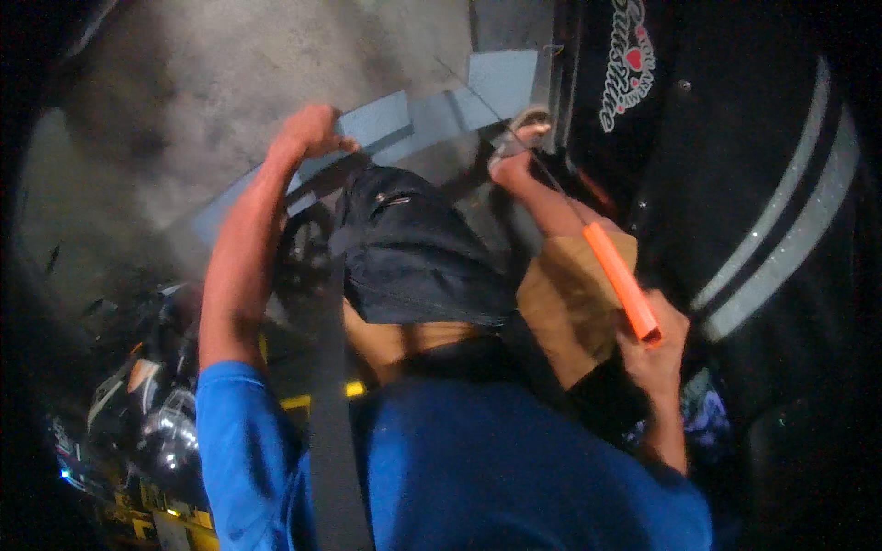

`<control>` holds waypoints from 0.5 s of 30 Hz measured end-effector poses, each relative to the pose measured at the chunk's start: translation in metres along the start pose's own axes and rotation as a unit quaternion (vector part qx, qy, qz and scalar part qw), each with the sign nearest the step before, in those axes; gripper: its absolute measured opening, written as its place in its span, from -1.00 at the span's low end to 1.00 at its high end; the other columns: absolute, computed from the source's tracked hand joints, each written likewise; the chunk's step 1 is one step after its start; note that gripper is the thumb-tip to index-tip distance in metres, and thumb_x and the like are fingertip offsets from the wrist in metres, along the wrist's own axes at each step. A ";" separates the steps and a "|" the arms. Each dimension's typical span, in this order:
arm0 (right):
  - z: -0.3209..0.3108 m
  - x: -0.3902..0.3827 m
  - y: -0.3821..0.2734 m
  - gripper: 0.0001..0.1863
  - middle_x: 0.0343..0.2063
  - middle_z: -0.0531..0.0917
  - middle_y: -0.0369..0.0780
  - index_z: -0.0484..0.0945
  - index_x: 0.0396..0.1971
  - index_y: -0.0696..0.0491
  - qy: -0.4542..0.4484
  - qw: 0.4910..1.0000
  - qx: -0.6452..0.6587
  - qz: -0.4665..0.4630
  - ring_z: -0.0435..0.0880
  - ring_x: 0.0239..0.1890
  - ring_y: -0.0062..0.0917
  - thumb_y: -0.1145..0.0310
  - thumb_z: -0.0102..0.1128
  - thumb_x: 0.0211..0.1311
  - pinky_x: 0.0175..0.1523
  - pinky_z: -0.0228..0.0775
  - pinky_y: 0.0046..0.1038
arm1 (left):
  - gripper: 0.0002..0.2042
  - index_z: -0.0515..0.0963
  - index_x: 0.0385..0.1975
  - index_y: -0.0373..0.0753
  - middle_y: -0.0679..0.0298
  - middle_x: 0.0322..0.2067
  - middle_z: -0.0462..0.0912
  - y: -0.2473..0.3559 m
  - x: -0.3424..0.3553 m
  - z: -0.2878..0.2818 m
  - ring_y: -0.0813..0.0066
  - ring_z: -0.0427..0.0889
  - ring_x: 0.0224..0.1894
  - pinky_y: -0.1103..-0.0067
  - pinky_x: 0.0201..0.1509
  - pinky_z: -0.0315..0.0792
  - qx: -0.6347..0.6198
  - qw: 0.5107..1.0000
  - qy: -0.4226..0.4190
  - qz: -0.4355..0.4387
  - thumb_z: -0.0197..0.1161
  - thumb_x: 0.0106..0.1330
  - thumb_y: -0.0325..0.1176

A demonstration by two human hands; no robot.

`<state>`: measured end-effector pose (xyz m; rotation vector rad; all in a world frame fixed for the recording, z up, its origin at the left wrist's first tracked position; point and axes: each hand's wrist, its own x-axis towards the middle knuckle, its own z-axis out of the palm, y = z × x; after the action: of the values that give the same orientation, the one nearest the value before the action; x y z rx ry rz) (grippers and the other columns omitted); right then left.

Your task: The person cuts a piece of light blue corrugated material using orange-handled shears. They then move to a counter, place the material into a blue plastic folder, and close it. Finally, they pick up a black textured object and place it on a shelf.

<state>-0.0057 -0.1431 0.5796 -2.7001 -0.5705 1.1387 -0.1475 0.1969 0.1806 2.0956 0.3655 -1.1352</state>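
Well, both fists are closed

Nearest, the right hand (654,344) is clenched round the orange handle (623,280) of a thin rod (514,138) slanting up and away. Farther on, another person's hand (513,167) sits by the rod. Farthest, the left hand (310,130) grips the edge of a grey-blue panel (501,83).

Orange tool handle (623,283) looking like smooth matt plastic. Thin shaft (514,138) gleaming like metal. Black bag (413,253) showing matt woven cloth. Blue sleeve (241,441) appearing soft cloth. Grey wall (211,83) looking rough, dull, concrete-like. Black jacket (735,156) wearing glittery silver stripes.
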 end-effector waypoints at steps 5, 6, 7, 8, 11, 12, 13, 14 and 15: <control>-0.005 -0.013 0.005 -0.73 -0.53 0.53 -0.12 0.51 -0.38 0.17 0.062 0.997 0.016 -0.038 0.54 -0.52 -0.26 0.56 0.33 -0.18 -0.36 0.38 -0.42 | -0.48 0.63 -0.13 -0.23 -0.04 -0.18 0.68 -0.009 -0.115 -0.068 -0.03 0.65 -0.08 0.20 -0.04 0.50 0.077 0.992 0.043 -0.086 0.47 0.00 0.00; -0.004 -0.013 0.006 -0.74 -0.53 0.53 -0.12 0.51 -0.38 0.16 0.070 0.996 0.014 -0.049 0.54 -0.52 -0.26 0.55 0.33 -0.16 -0.36 0.38 -0.42 | -0.51 0.63 -0.15 -0.23 -0.03 -0.18 0.67 -0.008 -0.136 -0.081 -0.01 0.65 -0.07 0.21 -0.02 0.51 0.095 0.987 0.053 -0.119 0.47 0.01 -0.01; -0.004 -0.010 0.005 -0.75 -0.53 0.53 -0.12 0.51 -0.38 0.16 0.076 0.995 0.007 -0.062 0.55 -0.52 -0.27 0.55 0.33 -0.14 -0.36 0.39 -0.41 | -0.52 0.63 -0.16 -0.23 -0.02 -0.17 0.67 -0.027 -0.145 -0.078 -0.01 0.65 -0.08 0.21 -0.02 0.51 0.107 0.981 0.060 -0.150 0.47 0.01 -0.02; -0.004 -0.005 0.002 -0.76 -0.54 0.53 -0.12 0.51 -0.38 0.16 0.082 0.994 -0.001 -0.075 0.55 -0.52 -0.27 0.54 0.34 -0.13 -0.36 0.39 -0.41 | -0.52 0.63 -0.16 -0.22 -0.02 -0.16 0.67 -0.058 -0.147 -0.071 -0.01 0.65 -0.08 0.20 -0.02 0.52 0.118 0.974 0.066 -0.181 0.47 0.00 -0.03; -0.008 0.006 -0.017 -0.78 -0.54 0.53 -0.13 0.52 -0.35 0.14 0.089 0.994 0.021 -0.059 0.55 -0.52 -0.32 0.55 0.32 -0.05 -0.33 0.39 -0.44 | -0.57 0.64 -0.17 -0.20 0.02 -0.13 0.68 -0.105 -0.157 -0.054 0.00 0.64 -0.04 0.20 -0.01 0.53 0.141 0.960 0.071 -0.230 0.47 0.01 -0.08; -0.007 0.012 -0.018 -0.80 -0.54 0.53 -0.16 0.53 -0.33 0.14 0.090 0.992 0.037 -0.074 0.53 -0.53 -0.39 0.53 0.32 0.01 -0.34 0.38 -0.47 | -0.59 0.65 -0.17 -0.19 0.04 -0.12 0.68 -0.120 -0.151 -0.046 0.02 0.64 -0.03 0.22 0.00 0.54 0.152 0.955 0.077 -0.241 0.46 0.02 -0.10; -0.005 0.018 -0.020 -0.81 -0.54 0.54 -0.17 0.54 -0.32 0.13 0.093 0.992 0.039 -0.082 0.52 -0.54 -0.41 0.52 0.31 0.04 -0.34 0.38 -0.48 | -0.60 0.66 -0.18 -0.20 0.06 -0.11 0.68 -0.139 -0.137 -0.037 0.05 0.65 -0.02 0.24 0.00 0.54 0.144 0.947 0.069 -0.279 0.46 0.03 -0.11; -0.003 0.024 -0.023 -0.83 -0.53 0.54 -0.18 0.55 -0.31 0.13 0.091 0.991 0.038 -0.092 0.50 -0.54 -0.44 0.51 0.31 0.07 -0.35 0.37 -0.50 | -0.62 0.67 -0.19 -0.20 0.08 -0.09 0.68 -0.158 -0.124 -0.018 0.08 0.65 -0.01 0.26 0.01 0.55 0.131 0.937 0.057 -0.319 0.45 0.05 -0.12; -0.001 0.028 -0.026 -0.82 -0.53 0.54 -0.18 0.55 -0.30 0.13 0.093 0.990 0.038 -0.098 0.50 -0.55 -0.46 0.51 0.31 0.08 -0.35 0.36 -0.51 | -0.61 0.68 -0.19 -0.20 0.11 -0.07 0.69 -0.184 -0.117 -0.001 0.13 0.66 0.00 0.27 0.03 0.55 0.148 0.934 0.069 -0.319 0.45 0.03 -0.11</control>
<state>0.0051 -0.1076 0.5695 -2.5811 -0.7269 0.8314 -0.3144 0.3369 0.1924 2.4049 1.0600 -1.4773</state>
